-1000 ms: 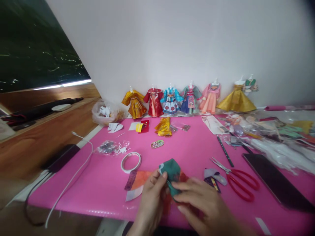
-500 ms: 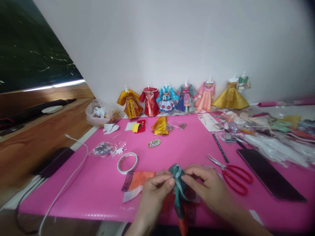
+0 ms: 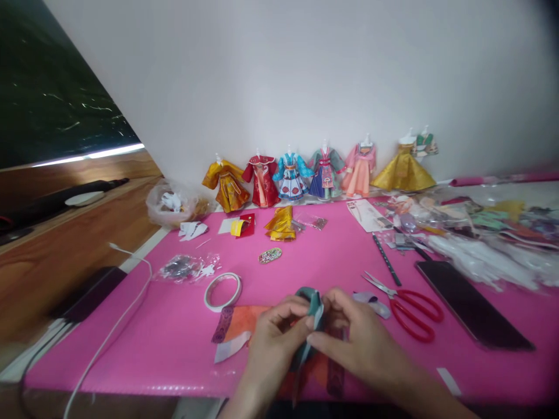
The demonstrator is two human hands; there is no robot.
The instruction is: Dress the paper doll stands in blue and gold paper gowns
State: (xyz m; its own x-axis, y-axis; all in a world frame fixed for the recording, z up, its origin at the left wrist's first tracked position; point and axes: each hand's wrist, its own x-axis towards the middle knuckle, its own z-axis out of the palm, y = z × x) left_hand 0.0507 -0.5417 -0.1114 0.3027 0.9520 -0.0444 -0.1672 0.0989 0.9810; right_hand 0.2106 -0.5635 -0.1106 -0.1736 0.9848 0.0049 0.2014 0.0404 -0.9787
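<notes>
Between my two hands is a small piece of dark green fabric (image 3: 311,295) with a pale strip along it. My left hand (image 3: 279,334) pinches its left side between thumb and fingers. From the other side, my right hand (image 3: 356,334) grips it, thumb against the pale strip. The lower part of the fabric hangs down, partly hidden by my hands. Beneath them lies an orange cloth (image 3: 247,320) with a dark patterned band and a whitish strip at its left end. Right of my right hand are red-handled scissors (image 3: 414,314), their blades apart.
A roll of white tape (image 3: 222,292) lies left of my hands. Several doll dresses on stands (image 3: 290,177) line the wall. At right are a black phone (image 3: 471,305), a dark pencil (image 3: 386,260) and plastic bags (image 3: 484,256). A white cable (image 3: 116,337) crosses the left edge.
My hands have turned and folded the green fabric, so its pale strip now faces differently and the hanging end has swung left. The view has shifted slightly.
</notes>
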